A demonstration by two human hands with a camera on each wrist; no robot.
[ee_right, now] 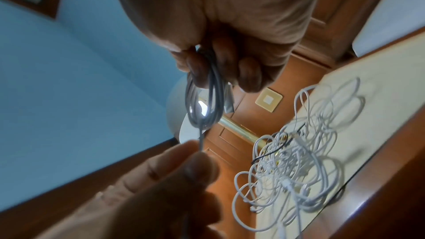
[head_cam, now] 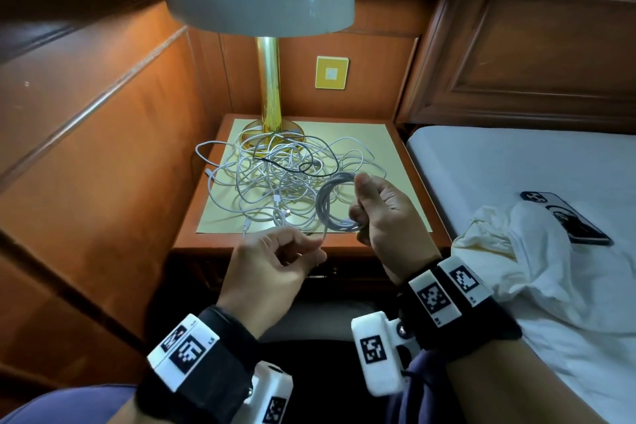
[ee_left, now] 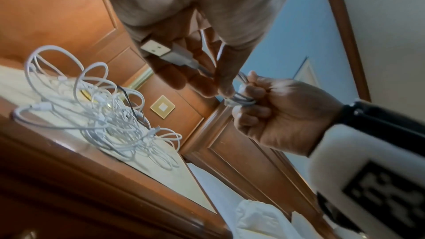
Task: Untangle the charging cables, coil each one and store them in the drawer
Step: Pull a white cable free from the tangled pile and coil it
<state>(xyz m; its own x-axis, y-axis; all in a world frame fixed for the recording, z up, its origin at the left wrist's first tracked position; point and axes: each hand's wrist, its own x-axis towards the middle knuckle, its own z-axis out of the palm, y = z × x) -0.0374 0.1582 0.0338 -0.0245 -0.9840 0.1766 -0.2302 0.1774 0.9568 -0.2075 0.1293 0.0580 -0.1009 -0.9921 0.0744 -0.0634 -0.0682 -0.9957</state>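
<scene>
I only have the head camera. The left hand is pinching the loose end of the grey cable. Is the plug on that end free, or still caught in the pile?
Observer: Free. In the left wrist view the cable end pinched by the left hand carries a USB plug, clear of the tangled pile.
Operator: Is the coil secure in the right hand?
Observer: Yes. The right wrist view shows the right hand with its fingers curled through the coil, loops hanging together below them.
</scene>
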